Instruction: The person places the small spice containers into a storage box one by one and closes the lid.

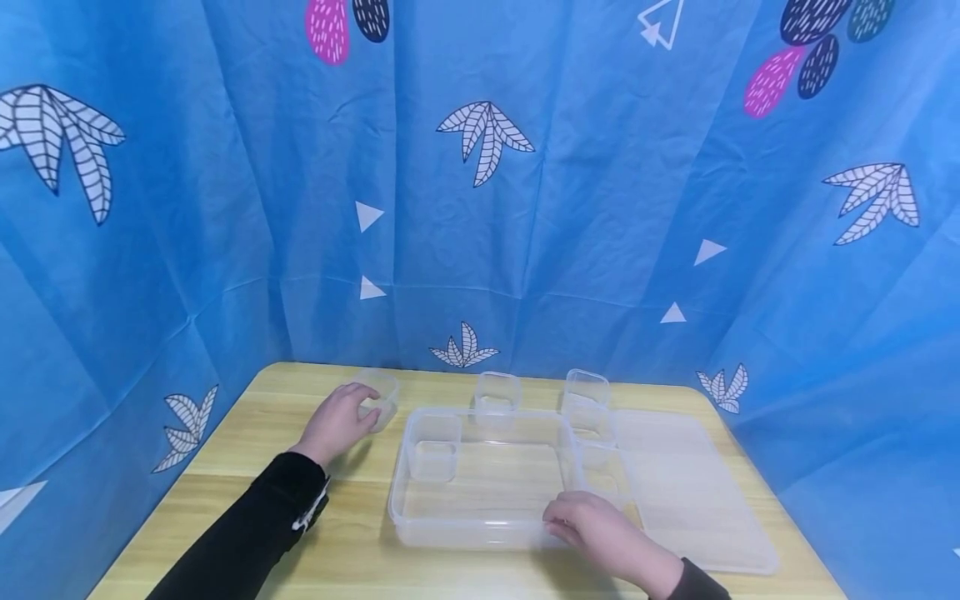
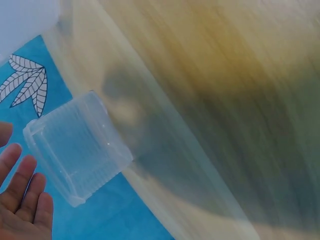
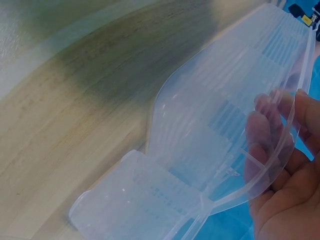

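Note:
A large clear plastic tray [image 1: 420, 525] lies in the middle of a wooden table. My right hand [image 1: 561, 518] grips its near rim; in the right wrist view the fingers [image 3: 265, 135] show through the tray's clear wall [image 3: 210, 100]. My left hand [image 1: 358, 410] reaches a small clear box [image 1: 381, 392] at the table's far left. In the left wrist view its fingers [image 2: 25, 185] lie straight beside that box [image 2: 75, 150], a narrow gap between them. One small box [image 1: 433, 450] sits inside the tray's left end.
More small clear boxes stand behind the tray [image 1: 497, 390] [image 1: 587, 387] and at its right end [image 1: 603, 477]. A flat clear lid [image 1: 697, 492] lies on the right of the table [image 1: 255, 433]. Blue patterned cloth [image 1: 480, 208] walls in the table's back and sides.

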A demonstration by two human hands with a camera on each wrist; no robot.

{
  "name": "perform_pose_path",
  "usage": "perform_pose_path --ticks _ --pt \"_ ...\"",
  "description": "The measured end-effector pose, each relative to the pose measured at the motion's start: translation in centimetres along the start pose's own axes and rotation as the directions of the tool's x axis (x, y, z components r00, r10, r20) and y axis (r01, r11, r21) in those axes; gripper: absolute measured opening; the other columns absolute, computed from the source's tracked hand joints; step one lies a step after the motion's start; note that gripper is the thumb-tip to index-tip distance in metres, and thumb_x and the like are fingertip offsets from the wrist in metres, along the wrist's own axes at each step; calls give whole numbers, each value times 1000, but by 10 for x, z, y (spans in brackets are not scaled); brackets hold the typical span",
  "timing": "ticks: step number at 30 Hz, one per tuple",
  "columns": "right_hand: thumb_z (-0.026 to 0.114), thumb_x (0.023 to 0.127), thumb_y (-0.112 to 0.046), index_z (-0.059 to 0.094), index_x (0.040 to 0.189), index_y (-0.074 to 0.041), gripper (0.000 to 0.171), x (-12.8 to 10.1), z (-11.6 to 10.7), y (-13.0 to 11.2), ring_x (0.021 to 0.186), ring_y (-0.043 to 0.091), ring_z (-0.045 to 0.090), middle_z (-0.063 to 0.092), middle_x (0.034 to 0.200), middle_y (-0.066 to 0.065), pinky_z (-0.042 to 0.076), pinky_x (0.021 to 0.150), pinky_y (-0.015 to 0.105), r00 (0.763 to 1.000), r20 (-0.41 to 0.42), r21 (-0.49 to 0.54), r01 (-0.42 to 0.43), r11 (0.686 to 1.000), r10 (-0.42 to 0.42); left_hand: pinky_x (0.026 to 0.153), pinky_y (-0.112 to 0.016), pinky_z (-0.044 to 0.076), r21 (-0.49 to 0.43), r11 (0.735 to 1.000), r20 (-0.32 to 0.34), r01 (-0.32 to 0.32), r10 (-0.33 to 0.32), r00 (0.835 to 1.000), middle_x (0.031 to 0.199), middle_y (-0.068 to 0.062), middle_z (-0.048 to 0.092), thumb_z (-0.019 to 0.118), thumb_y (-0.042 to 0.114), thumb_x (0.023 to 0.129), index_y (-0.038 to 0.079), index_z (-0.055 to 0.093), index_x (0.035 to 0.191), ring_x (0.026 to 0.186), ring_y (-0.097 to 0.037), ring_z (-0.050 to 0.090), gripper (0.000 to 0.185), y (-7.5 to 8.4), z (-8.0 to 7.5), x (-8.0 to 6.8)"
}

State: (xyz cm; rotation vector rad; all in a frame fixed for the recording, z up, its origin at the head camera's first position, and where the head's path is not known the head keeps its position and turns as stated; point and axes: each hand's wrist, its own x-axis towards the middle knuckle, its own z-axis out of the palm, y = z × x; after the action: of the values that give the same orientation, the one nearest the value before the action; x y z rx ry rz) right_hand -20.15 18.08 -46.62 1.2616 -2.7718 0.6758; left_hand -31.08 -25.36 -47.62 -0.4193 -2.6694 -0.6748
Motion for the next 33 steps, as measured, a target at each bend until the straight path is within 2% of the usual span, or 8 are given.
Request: perform_pose_path --ticks 8,21,33 --pt "67 95 -11 71 90 -16 8 0 2 1 78 -3 55 59 84 -19 52 69 22 999 -21 -17 26 1000 -27 100 -53 46 -4 1000 20 7 -7 1000 116 -18 67 71 13 91 -1 69 111 116 -40 57 24 -7 8 1" --pt "68 94 -12 71 90 -16 6 1 3 0 79 -2 55 60 84 -18 52 70 23 1000 -21 -32 16 999 -17 95 -51 49 9 1000 27 -19 19 999 110 -17 68 71 2 90 -1 71 103 110 -38 60 13 -16 13 1" --pt "67 95 -12 71 90 -15 7 1 3 1 78 -3 55 59 84 -18 52 69 22 999 -36 -18 38 999 -38 91 -51 52 51 997 -17 -62 63 998 104 -16 72 73 2 89 0 74 99 103 -37 64 10 -9 10 2"
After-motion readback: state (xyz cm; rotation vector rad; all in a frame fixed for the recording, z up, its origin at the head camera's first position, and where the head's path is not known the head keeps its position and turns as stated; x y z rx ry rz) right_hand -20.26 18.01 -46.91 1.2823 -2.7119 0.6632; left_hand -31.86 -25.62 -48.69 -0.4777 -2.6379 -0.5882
